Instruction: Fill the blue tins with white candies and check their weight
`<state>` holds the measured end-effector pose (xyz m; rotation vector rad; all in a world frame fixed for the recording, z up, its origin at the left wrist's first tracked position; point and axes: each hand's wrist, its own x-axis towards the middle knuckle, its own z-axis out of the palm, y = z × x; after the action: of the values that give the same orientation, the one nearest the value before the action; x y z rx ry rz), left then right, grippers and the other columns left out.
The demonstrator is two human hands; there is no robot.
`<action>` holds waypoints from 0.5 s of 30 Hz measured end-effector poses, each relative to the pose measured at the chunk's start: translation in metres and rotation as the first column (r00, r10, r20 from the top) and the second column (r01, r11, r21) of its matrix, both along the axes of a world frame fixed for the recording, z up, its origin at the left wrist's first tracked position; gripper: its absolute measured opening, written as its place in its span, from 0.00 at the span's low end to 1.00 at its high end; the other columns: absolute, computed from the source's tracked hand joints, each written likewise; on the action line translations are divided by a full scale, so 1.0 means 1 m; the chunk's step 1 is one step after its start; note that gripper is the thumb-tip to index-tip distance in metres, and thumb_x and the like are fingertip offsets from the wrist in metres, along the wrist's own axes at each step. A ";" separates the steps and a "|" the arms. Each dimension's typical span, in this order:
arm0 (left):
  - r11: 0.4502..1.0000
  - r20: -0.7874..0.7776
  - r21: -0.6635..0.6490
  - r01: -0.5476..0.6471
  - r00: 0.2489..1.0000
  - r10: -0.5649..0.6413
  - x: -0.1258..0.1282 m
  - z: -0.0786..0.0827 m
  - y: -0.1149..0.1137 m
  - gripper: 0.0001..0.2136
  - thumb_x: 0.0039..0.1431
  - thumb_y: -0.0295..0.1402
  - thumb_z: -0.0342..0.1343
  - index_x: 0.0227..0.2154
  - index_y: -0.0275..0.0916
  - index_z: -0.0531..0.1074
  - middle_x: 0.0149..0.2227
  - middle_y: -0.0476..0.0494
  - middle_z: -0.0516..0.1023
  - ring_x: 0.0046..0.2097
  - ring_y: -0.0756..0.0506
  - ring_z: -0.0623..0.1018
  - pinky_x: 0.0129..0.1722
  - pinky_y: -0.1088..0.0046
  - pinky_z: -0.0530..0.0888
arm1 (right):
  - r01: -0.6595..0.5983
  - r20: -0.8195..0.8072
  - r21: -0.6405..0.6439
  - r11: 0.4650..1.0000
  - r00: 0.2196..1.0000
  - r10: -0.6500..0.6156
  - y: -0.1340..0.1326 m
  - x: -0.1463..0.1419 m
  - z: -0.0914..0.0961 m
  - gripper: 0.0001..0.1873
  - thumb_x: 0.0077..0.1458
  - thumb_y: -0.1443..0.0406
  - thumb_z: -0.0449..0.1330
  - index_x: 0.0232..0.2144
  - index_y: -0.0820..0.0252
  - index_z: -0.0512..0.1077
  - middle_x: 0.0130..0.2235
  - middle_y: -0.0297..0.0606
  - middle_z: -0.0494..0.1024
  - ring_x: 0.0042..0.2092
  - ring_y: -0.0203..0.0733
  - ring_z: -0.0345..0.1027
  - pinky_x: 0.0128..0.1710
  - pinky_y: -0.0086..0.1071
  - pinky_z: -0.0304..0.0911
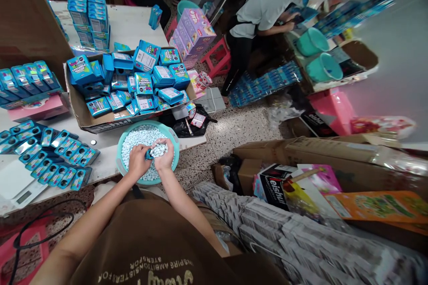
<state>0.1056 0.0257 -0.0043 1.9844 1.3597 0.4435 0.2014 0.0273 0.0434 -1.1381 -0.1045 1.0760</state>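
Note:
A teal basin (119, 156) full of small pale blue-white candies (139, 139) rests at the table edge in front of me. My left hand (137, 160) is closed around a small blue tin (148, 154) held over the basin. My right hand (163, 153) is cupped over a handful of candies, right against the tin. Rows of open blue tins (50, 160) lie on the table to the left of the basin.
A cardboard tray (78, 109) heaped with blue boxes sits behind the basin. Stacked blue boxes (88, 11) stand at the back. A white scale (18, 185) lies at the left. Another person (257, 18) bends over a table at the right. Cartons and flat packs (301, 236) crowd the floor.

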 end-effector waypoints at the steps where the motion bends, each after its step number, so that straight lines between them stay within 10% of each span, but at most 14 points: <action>1: 1.000 0.010 -0.007 -0.007 1.000 0.007 0.000 0.001 0.000 0.21 0.44 0.25 0.54 0.45 0.43 0.72 0.40 0.44 0.72 0.43 0.41 0.69 0.43 0.63 0.67 | -0.003 0.002 -0.002 1.000 1.000 0.003 0.000 0.000 0.000 0.12 0.48 0.57 0.52 0.20 0.56 0.59 0.24 0.30 0.63 0.25 0.32 0.59 0.27 0.28 0.61; 15: 1.000 0.074 -0.011 -0.006 0.997 0.007 0.004 -0.001 -0.001 0.18 0.45 0.26 0.56 0.43 0.40 0.72 0.41 0.43 0.73 0.43 0.41 0.69 0.43 0.63 0.68 | -0.007 0.057 -0.066 0.998 0.998 0.011 -0.001 0.003 -0.007 0.12 0.50 0.56 0.51 0.22 0.56 0.63 0.26 0.33 0.67 0.28 0.35 0.64 0.29 0.29 0.64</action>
<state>0.1095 0.0243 -0.0057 1.9362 1.3204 0.5061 0.2049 0.0268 0.0362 -1.2297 -0.1204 1.0616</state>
